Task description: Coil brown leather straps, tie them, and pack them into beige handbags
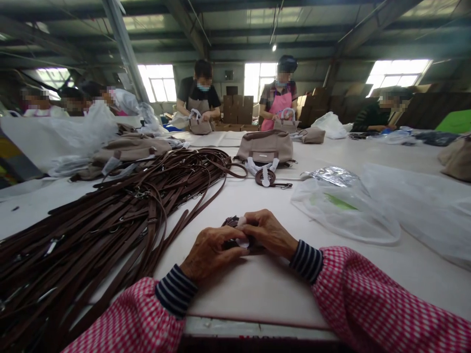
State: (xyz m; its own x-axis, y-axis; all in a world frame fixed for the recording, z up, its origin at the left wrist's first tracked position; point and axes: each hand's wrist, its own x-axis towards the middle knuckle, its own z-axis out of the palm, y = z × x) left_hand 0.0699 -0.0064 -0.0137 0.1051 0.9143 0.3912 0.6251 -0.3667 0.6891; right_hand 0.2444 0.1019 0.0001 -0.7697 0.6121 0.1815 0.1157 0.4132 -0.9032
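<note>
A dark brown strap (231, 222), rolled into a coil, rests on the white table close in front of me. A white wrap (242, 240) crosses the coil. My left hand (213, 250) is closed around its near left side, thumb and fingers by the white piece. From the right, my right hand (270, 232) grips the same coil, its fingertips close to the white wrap. Both hands hide much of the roll. Beyond them lies another coiled strap (262, 177) with a white band and a metal clasp, in front of a taupe handbag (265, 147).
A large heap of brown straps (147, 211) with metal clasps spreads over the left side. Clear plastic bags (346, 211) lie to the right. More taupe bags (128, 147) sit at the back left. Across the table, co-workers (281, 98) handle bags.
</note>
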